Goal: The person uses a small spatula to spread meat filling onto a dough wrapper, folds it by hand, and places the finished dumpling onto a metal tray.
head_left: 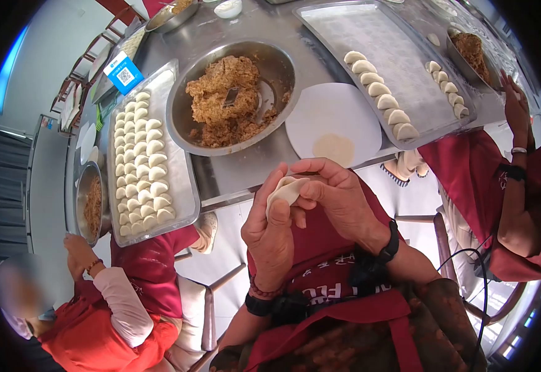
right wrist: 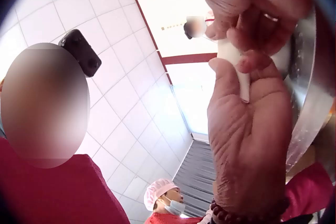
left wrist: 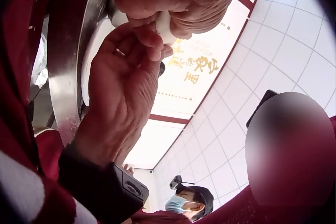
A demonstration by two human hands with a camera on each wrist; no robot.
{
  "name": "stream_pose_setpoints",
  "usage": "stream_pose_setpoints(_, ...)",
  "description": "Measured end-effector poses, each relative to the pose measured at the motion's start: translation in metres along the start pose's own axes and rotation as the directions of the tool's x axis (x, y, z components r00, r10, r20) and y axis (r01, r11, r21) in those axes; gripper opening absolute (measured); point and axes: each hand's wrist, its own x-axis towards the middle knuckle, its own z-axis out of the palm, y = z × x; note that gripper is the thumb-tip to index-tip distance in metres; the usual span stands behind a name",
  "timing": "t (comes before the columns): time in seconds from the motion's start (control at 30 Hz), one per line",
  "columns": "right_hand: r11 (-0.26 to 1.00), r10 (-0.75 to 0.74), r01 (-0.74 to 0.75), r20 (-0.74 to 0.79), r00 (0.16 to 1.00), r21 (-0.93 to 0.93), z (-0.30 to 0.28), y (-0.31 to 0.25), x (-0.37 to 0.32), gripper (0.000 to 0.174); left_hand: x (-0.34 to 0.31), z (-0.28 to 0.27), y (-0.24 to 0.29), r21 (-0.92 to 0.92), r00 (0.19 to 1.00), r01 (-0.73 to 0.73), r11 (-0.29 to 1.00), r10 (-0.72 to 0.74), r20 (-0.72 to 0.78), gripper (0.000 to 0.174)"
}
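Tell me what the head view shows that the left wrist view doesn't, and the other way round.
Only the head view shows the rows of dumplings, the brown mixture and the QR code card. Only the left wrist view shows the tiled ceiling, gold lettering and a black cap. Both show the left hand and right hand holding white dough.

One held dumpling (head_left: 287, 191); perhaps four basins (head_left: 278, 69)
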Motion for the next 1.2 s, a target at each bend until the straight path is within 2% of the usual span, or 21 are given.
stream_pose_setpoints(0.13,1.0,0.006,-0.007,0.055,0.998,0.012,-0.007,0.001,0.0,0.014,-0.001,0.003,0.001,0.002,1.0,-0.005,1.0,0.005,0.005,0.058)
stream_pose_setpoints(0.23,0.999,-0.021,0.023,0.07,0.997,-0.032,-0.01,0.002,-0.002,0.014,-0.004,0.005,0.003,0.137,0.999,-0.048,0.989,0.05,-0.01,0.049)
stream_pose_setpoints(0.33,0.979,-0.091,0.098,0.047,0.995,-0.178,-0.007,0.0,-0.004,0.013,-0.006,0.001,0.004,0.17,1.0,-0.017,0.985,0.016,0.004,0.042)
stream_pose_setpoints(0.43,0.919,-0.206,0.211,0.049,0.977,-0.332,-0.008,0.004,-0.002,0.013,-0.009,-0.004,0.008,0.147,0.99,0.134,0.98,-0.138,0.017,0.046)
stream_pose_setpoints(0.5,0.928,-0.141,0.151,0.053,0.989,-0.34,-0.006,0.001,-0.002,0.013,-0.009,0.0,0.013,0.106,0.989,0.143,0.984,-0.145,0.013,0.051)
stream_pose_setpoints(0.6,0.97,0.107,-0.086,0.083,0.991,-0.225,-0.005,-0.013,-0.006,0.015,-0.007,-0.001,0.014,0.085,0.984,0.168,0.982,-0.172,0.04,0.057)
stream_pose_setpoints(0.67,0.978,0.162,-0.141,0.135,0.977,-0.153,-0.011,-0.011,-0.006,0.016,-0.008,-0.003,0.014,0.079,0.981,0.178,0.981,-0.183,0.063,0.06)
stream_pose_setpoints(0.77,0.991,0.043,-0.027,0.119,0.992,-0.129,-0.01,-0.006,-0.007,0.015,-0.008,-0.004,0.011,0.065,0.981,0.172,0.983,-0.177,0.077,0.061)
stream_pose_setpoints(0.97,0.99,0.076,-0.063,0.097,0.992,-0.129,-0.008,-0.006,-0.008,0.012,-0.008,-0.01,0.007,0.082,0.981,0.168,0.982,-0.175,0.086,0.062)
stream_pose_setpoints(1.17,0.982,0.113,-0.085,0.16,0.981,-0.171,-0.008,-0.015,-0.009,0.011,-0.007,-0.011,0.011,0.131,0.965,0.194,0.972,-0.213,0.15,0.06)
stream_pose_setpoints(1.2,0.974,0.03,0.008,0.165,0.986,-0.225,-0.011,-0.011,-0.008,0.011,-0.006,-0.012,0.013,0.174,0.956,0.21,0.962,-0.239,0.168,0.059)
